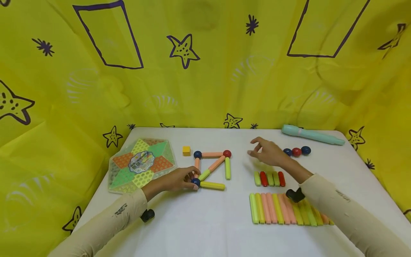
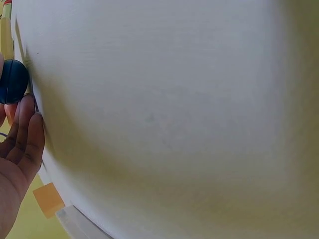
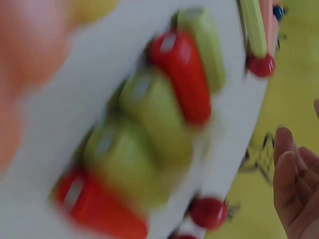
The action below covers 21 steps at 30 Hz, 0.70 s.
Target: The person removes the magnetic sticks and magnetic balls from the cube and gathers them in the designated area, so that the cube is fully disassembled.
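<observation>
With thumb and fingertips my left hand [image 1: 179, 178] holds a dark blue ball [image 1: 196, 183] at the lower left corner of a stick-and-ball figure; in the left wrist view the ball [image 2: 15, 82] shows at the left edge. A yellow stick [image 1: 212, 185] points right from it, and a green and orange diagonal [image 1: 213, 166] runs up to a red ball [image 1: 227, 154]. A second blue ball [image 1: 197, 154] marks the upper left corner. Below the red ball lies a green stick [image 1: 228, 168]. My right hand [image 1: 268, 151] hovers above the table, fingers loosely bent, holding nothing.
Short green and red sticks [image 1: 269, 179] lie in a row below the right hand, above a row of longer sticks [image 1: 273, 208] partly under the right forearm. Blue and red balls [image 1: 297, 152], a teal tube-like object [image 1: 311, 134], a yellow cube [image 1: 186, 150] and a patterned hexagonal box [image 1: 141, 162] surround the figure.
</observation>
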### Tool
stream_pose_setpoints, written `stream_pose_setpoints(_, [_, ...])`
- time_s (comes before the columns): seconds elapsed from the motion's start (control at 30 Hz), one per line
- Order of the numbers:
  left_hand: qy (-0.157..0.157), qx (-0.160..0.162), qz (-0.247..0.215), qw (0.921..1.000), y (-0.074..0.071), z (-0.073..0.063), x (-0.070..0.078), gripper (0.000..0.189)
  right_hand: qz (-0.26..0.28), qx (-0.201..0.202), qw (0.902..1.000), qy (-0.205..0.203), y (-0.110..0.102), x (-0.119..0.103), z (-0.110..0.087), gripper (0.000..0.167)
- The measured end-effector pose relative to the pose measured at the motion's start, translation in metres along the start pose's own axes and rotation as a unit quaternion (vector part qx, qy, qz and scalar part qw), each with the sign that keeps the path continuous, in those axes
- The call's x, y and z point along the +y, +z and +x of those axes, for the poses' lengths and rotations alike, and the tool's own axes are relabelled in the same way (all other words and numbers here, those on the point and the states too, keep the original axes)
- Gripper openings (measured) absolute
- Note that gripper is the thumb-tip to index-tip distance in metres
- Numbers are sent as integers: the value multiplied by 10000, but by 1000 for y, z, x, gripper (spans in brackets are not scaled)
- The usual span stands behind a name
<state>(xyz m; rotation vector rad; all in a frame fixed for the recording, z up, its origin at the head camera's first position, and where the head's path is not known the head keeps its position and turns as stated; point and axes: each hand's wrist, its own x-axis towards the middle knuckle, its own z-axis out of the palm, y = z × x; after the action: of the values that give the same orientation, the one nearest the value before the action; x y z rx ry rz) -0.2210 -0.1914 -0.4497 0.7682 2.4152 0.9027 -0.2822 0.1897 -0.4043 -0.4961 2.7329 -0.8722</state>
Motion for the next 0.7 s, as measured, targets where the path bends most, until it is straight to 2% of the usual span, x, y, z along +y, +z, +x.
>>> stream_pose_setpoints(0.13, [-40,-7,-25,10000,0,-1,-1,45,-176,-591,9979,179,30,-27,24,72])
stream_pose_setpoints(0.3, [-49,-7,-71,10000,2,1,-3,46,-537,-863,9935,511,56,-43,42,94])
stream_pose_setpoints(0.37, [-48,-8,-78,10000,3,2,-4,46,-583,-953,9916,649,62,-46,45,98])
stream_pose_setpoints(0.57, [-62,-11,-114,9999,2,1,-3,46,-245,-1305,9879,797,65,-48,48,83])
stream_pose_setpoints(0.7, [-63,-14,-133,9999,0,0,-2,45,-367,-1452,9852,836,64,-43,47,74])
